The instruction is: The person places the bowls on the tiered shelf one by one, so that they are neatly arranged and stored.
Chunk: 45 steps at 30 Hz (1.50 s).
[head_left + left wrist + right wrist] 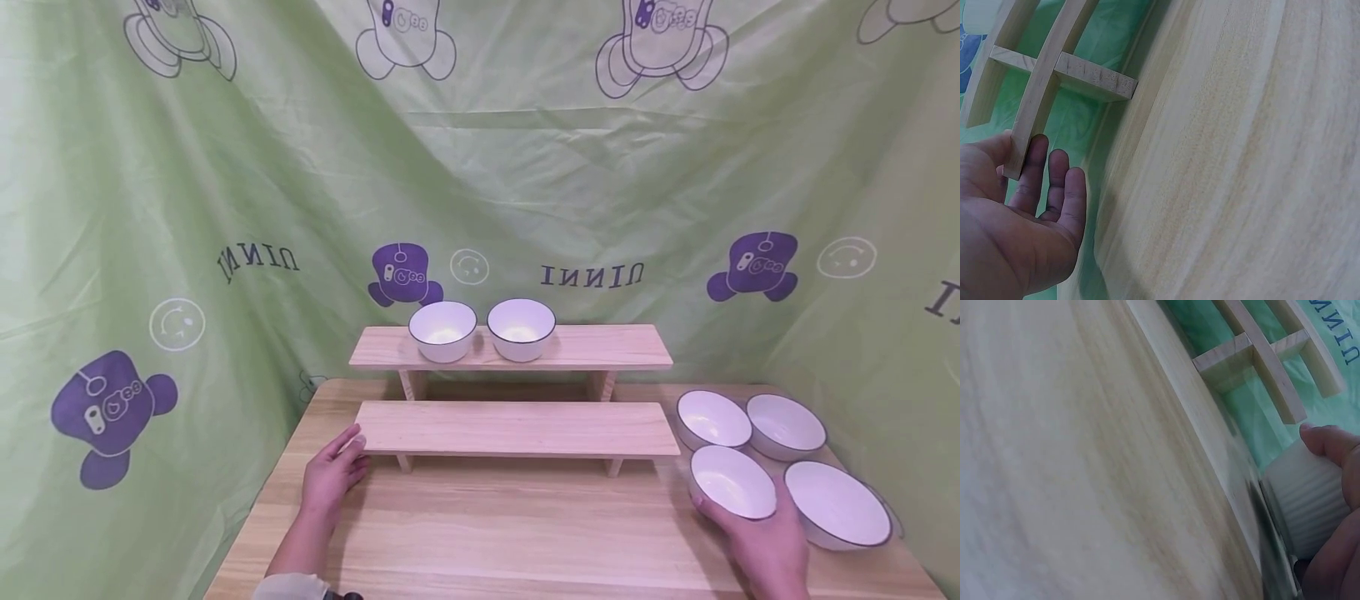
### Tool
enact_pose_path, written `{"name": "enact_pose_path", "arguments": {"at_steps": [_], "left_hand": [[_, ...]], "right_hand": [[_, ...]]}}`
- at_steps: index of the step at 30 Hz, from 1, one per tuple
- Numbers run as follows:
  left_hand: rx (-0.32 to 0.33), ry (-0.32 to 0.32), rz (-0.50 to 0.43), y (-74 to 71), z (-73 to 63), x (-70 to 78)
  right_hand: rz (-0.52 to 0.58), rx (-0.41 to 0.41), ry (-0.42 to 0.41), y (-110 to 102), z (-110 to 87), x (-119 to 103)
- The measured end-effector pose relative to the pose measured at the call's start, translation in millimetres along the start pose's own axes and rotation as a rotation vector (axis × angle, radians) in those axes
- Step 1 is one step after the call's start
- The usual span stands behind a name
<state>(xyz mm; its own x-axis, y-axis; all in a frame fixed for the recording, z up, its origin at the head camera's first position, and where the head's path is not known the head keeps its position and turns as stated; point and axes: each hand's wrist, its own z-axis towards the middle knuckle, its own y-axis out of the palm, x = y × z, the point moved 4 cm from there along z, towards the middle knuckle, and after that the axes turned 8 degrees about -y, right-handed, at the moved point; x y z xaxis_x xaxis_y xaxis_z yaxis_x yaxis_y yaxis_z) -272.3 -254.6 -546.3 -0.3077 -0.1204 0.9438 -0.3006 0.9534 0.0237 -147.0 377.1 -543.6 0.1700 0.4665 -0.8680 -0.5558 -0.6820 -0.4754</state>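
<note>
The right hand point(768, 542) sits near four o'clock in my head view, thumb and fingers curled round a white, round, dark-rimmed, ceramic-looking bowl point(732, 481); the right wrist view shows me its ribbed outer wall. I cannot tell whether its foot touches the table. The left hand point(330, 479), between seven and eight o'clock, pinches the nine o'clock end of a pale wooden lower plank point(517, 429) between thumb and index finger, its other fingers loose beside it.

Around the held bowl, three similar bowls crowd close: the first point(714, 419) toward eleven, the second point(786, 427) between one and two, the third point(837, 505) just past three. That crowding worries me most: a sideways swing of the knuckles could knock the third, and a weak hold on the smooth wall could let the held one slip.

At twelve from the lower plank, a matching wooden upper plank point(607, 346) bears two more white bowls point(442, 333) point(521, 331). The lower plank overhangs its legs at the pinched end, so I judge a hard downward press might tip it; a tug could jolt the bowls above if the tiers are joined, which I cannot tell.

Under everything lies the wood-grained table point(465, 533); beyond hangs a green printed cloth point(480, 183).
</note>
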Motion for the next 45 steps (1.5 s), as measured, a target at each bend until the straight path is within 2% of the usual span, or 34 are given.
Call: {"name": "enact_pose_path", "arguments": {"at_steps": [6,16,29,35,40,45], "left_hand": [[-0.006,-0.011,-0.009,-0.2,1.5,0.0],[-0.002,-0.019,-0.002,-1.4,3.5,-2.2],[-0.003,-0.017,-0.007,-1.2,3.4,-2.6],[0.006,-0.001,-0.010,-0.9,1.6,-2.6],[0.003,0.008,-0.011,-1.2,1.7,-2.6],[0.005,0.004,0.008,-1.4,1.6,-0.9]], "right_hand": [[0.016,0.009,0.014,-4.5,-1.8,-7.1],[-0.005,0.030,-0.021,-9.7,-4.9,-21.4],[0.037,-0.009,0.043,-19.2,-5.7,-36.0],[0.070,0.009,-0.005,-16.9,-4.8,-47.0],[0.110,-0.012,-0.050,-11.8,-3.3,-56.6],[0.089,-0.014,-0.021,-14.1,1.0,-64.4]]}}
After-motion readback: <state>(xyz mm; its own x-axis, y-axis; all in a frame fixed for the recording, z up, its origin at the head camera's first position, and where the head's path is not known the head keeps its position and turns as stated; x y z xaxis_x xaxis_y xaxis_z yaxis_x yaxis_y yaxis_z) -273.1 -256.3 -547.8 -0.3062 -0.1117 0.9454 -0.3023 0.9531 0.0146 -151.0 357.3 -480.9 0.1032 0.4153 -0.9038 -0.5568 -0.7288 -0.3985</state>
